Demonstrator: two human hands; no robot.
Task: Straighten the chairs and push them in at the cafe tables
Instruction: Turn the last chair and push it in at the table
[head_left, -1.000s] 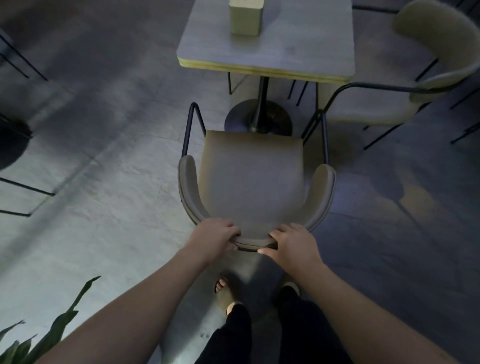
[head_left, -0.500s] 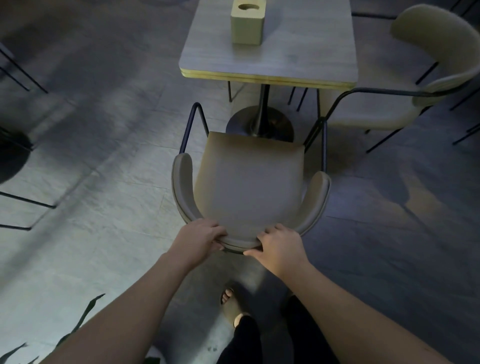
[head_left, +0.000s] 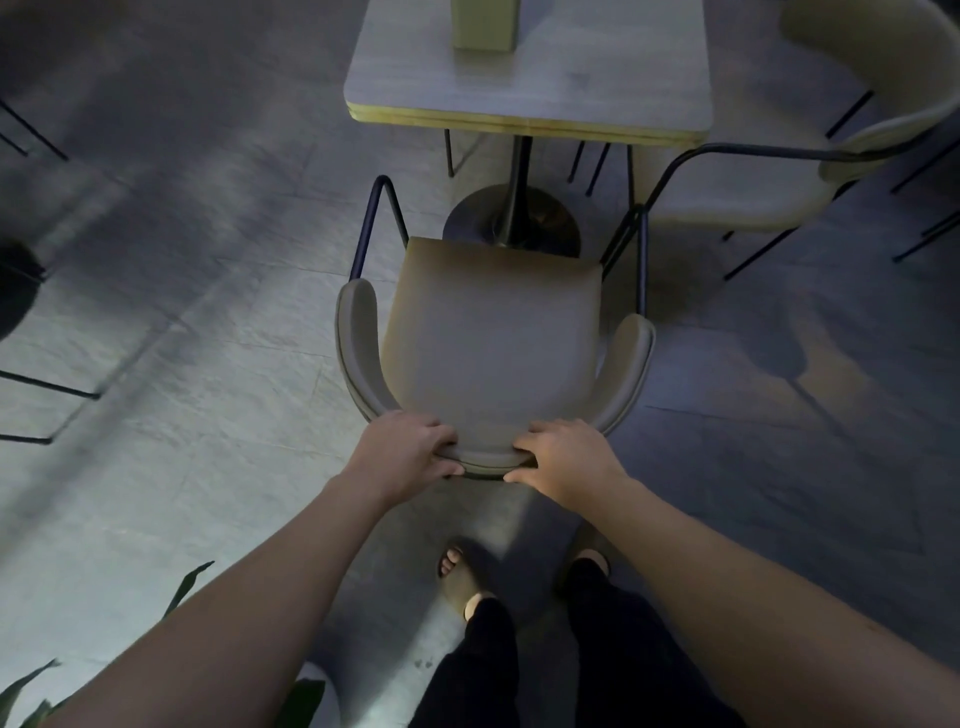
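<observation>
A beige cushioned chair (head_left: 493, 343) with a curved backrest and thin black metal legs stands right in front of me, facing the square grey cafe table (head_left: 613, 88). Its seat front reaches the table's round pedestal base (head_left: 511, 221) but lies short of the tabletop edge. My left hand (head_left: 402, 452) grips the left part of the backrest's top rim. My right hand (head_left: 563, 457) grips the rim just right of centre. A second beige chair (head_left: 789, 192) stands at the table's right side, angled outward.
A pale square box (head_left: 483, 23) sits on the tabletop. Black metal legs of other furniture (head_left: 49, 387) show at the left edge. Plant leaves (head_left: 187, 587) poke in at bottom left. My feet in sandals (head_left: 462, 577) stand on grey stone floor tiles behind the chair.
The chair has slid a little toward the table under both hands, and I have stepped forward after it. Both hands have kept their grip on the backrest.
</observation>
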